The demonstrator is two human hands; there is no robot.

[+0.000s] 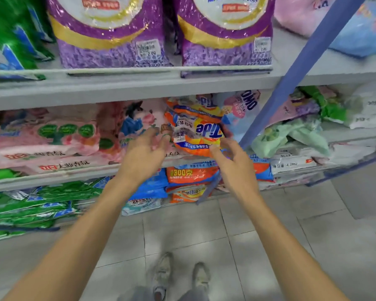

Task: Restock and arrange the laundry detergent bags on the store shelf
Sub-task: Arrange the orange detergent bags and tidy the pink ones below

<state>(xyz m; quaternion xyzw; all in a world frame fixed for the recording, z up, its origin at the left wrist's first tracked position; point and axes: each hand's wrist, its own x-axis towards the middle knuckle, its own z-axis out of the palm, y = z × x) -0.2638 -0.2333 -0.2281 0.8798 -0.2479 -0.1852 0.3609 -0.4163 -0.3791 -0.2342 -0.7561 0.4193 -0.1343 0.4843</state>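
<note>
In the head view, a crinkled orange plastic Tide detergent bag (195, 131) is seen lying on the grey metal middle shelf (74, 173), set between pink flowered bags (52, 137) and a pale blue OMO bag (241, 109). The left hand (146, 148) is held with loosely spread fingers just beside the bag's left edge, nothing being gripped. The right hand (232, 157) is held relaxed at its lower right corner, where contact cannot be told.

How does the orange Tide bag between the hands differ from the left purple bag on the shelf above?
The Tide bag is orange and lies tilted, logo upside down, on the middle shelf; the purple bag stands upright on the upper shelf. The purple bag looks larger than the Tide bag. Both are glossy printed bags.
</note>
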